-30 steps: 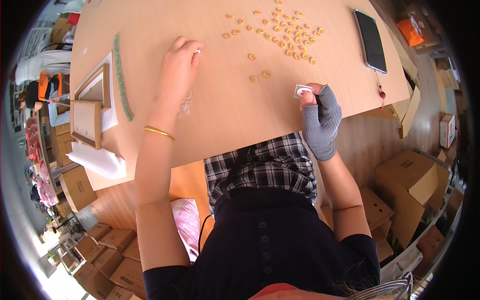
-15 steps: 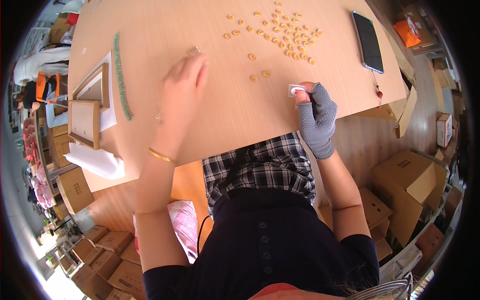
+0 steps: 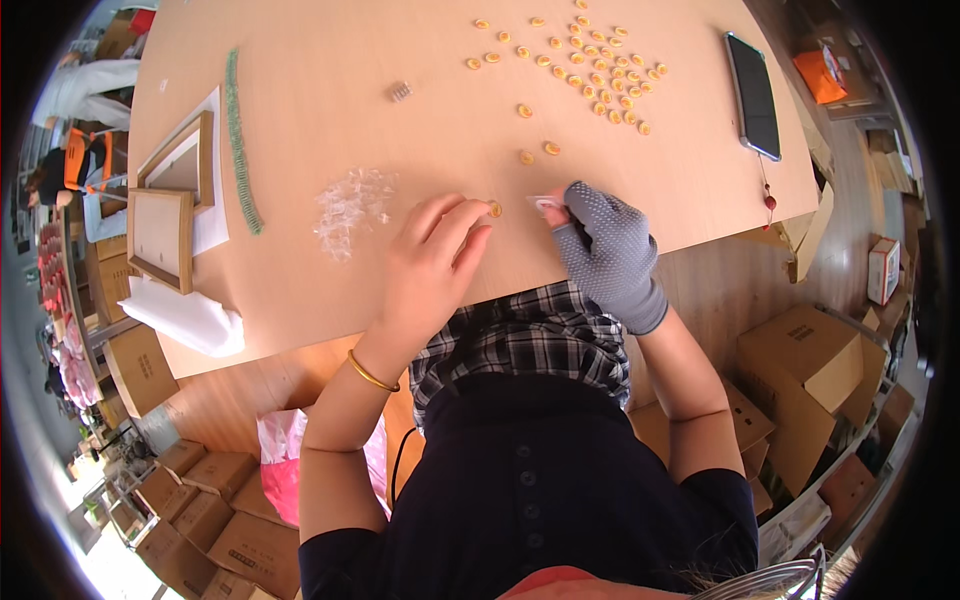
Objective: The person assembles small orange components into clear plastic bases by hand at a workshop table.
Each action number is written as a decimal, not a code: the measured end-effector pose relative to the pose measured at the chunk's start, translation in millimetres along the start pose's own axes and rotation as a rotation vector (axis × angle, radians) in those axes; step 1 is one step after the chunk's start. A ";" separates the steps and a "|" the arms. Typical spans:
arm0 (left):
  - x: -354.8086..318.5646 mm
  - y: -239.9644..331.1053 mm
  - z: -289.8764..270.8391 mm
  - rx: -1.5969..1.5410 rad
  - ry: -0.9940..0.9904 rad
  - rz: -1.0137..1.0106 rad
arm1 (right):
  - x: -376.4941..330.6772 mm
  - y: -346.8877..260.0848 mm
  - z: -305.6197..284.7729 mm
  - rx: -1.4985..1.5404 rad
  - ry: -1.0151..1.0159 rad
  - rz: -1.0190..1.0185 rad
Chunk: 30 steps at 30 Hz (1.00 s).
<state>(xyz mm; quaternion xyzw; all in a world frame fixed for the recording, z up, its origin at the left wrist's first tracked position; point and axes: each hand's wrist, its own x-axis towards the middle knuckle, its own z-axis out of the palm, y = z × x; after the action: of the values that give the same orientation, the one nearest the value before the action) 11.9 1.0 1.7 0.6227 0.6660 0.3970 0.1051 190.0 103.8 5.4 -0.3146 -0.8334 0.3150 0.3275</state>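
Observation:
My bare left hand, with a gold bangle at the wrist, is over the near middle of the table. Its fingertips close on a small yellow-orange oval piece. To its right is my right hand in a grey dotted glove with bare thumb and fingertip. It pinches a small clear packet with something white and red in it, partly covered by the thumb. Left of my left hand lies a loose pile of small clear plastic pieces. Several more yellow oval pieces are scattered farther off.
A black phone with a red-beaded strap lies at the table's right. On the left are two wooden frames, a green beaded strip, and white paper. A small clear stack sits beyond my left hand. Cardboard boxes stand on the floor.
My left hand has come back nearer and to the right, with a yellow oval piece at its fingertips, uncovering the clear plastic pile. My right hand has shifted left with the packet.

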 end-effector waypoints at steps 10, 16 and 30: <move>6.9 -7.9 3.0 0.031 0.006 0.064 | 12.7 -6.4 17.9 -0.109 -0.108 0.062; 22.7 -4.6 0.8 0.042 -0.104 0.032 | 15.6 -10.1 8.4 0.164 0.030 0.182; 95.2 -76.2 -26.6 0.086 0.009 -0.161 | 4.7 -2.7 2.6 0.317 0.150 0.307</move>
<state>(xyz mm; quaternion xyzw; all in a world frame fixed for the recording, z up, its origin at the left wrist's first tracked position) -81.1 84.2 2.8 0.5695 0.7307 0.3610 0.1069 184.5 104.7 7.5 -0.4047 -0.6893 0.4639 0.3820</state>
